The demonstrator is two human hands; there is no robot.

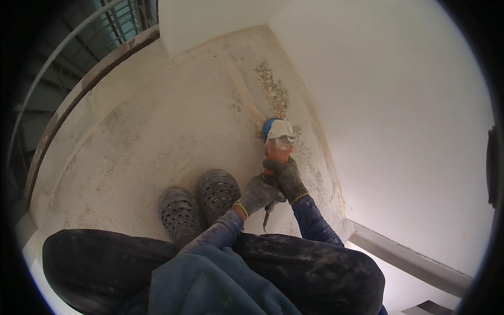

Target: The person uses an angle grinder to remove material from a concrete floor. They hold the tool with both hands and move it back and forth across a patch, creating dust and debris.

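An angle grinder [280,149] with an orange body, a dusty pale guard and a blue disc [270,127] lies against the dusty floor. My left hand [258,193], in a grey work glove with a yellow cuff edge, is closed around the grinder's rear handle. Further forward, my right hand [290,178] in a dark glove grips the orange body. A cord [266,218] hangs from the handle's back end. Rough, speckled floor patches [274,88] run ahead of the disc and along its right side.
A white wall [399,115] rises close on the right; another wall section [210,21] stands ahead. At the left, a raised floor edge [79,94] borders a metal railing [63,44] and stairs. My grey clogs [218,191] are planted left of the grinder.
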